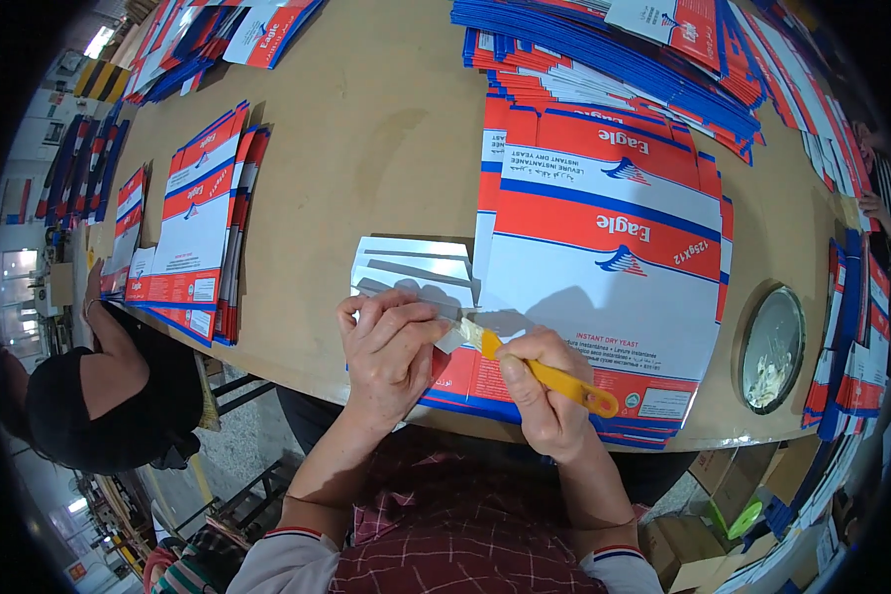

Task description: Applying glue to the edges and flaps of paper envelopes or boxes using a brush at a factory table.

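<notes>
the yellow brush (572,388) was gripped by its handle in the closed right hand (547,411), its paste-coated bristles held just beside the left hand (391,346). the left hand was half curled; whether anything was pinched there could not be told. white flaps (416,247) were spread just beyond, beside printed flat cartons (604,287) stacked on the table (366,148).
</notes>
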